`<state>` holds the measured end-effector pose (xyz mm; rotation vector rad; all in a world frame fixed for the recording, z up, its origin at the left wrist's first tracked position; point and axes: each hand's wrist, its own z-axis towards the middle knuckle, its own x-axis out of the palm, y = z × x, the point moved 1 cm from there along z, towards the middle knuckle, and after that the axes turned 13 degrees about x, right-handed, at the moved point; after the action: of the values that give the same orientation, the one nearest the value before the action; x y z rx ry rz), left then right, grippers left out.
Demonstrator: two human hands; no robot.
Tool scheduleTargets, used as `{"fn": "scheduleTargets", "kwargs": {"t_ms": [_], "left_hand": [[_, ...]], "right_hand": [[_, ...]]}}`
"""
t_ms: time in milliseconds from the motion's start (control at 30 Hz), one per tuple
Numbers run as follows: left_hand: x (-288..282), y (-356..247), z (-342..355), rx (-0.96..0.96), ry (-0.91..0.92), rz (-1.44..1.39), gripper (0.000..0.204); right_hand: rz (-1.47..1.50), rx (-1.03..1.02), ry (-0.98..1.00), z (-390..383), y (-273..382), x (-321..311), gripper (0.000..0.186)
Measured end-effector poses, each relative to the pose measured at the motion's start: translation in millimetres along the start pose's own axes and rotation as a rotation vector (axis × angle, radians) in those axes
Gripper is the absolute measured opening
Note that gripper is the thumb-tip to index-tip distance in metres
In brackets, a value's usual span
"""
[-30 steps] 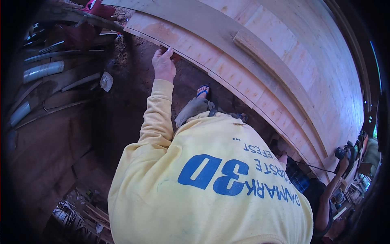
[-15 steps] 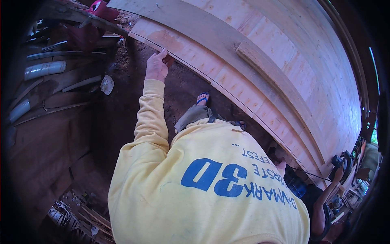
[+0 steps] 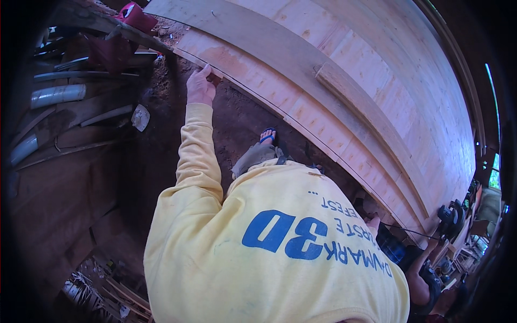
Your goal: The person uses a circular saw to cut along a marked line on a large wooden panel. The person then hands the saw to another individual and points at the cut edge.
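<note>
A large pale plywood sheet [image 3: 307,107] stretches from the upper left to the lower right in front of me. My left hand [image 3: 201,86] is closed on its near edge close to the far left corner, thumb up at the rim. Beyond my yellow sleeve, a small part of my right hand [image 3: 373,222] shows beside the same edge, further to the right; its fingers are hidden. A long grey-brown wooden strip [image 3: 269,40] lies along the sheet, and a shorter, rough-faced wooden piece [image 3: 366,102] rests next to it.
At the right end, a co-worker's arm [image 3: 420,269] is near a black power tool [image 3: 451,215] with a cord. Offcuts and white pipes [image 3: 58,96] are piled at left. A red object [image 3: 135,17] sits at the upper left. My sandalled foot [image 3: 267,135] is below the sheet.
My left hand has shifted slightly left and down in the picture, still on the sheet's edge. The co-worker's raised arm has come lower beside the power tool.
</note>
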<state>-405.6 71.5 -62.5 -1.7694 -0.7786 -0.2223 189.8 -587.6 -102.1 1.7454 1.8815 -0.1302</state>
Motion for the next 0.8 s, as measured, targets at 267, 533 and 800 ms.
{"fn": "scheduleTargets", "kwargs": {"t_ms": [267,533,800], "left_hand": [[-15,1,30,-0.075,0.076,0.179,0.009],[195,66,-26,0.933,0.442,1.200,0.059],[365,308,-221,1.007,1.262,1.009,0.054]], "right_hand": [[0.049,-0.238,0.095,17,-34,17,0.025],[0.310,-0.480,-0.047,11,-53,1,0.026],[0.176,-0.407,-0.019,36,-55,-38,0.036]]}}
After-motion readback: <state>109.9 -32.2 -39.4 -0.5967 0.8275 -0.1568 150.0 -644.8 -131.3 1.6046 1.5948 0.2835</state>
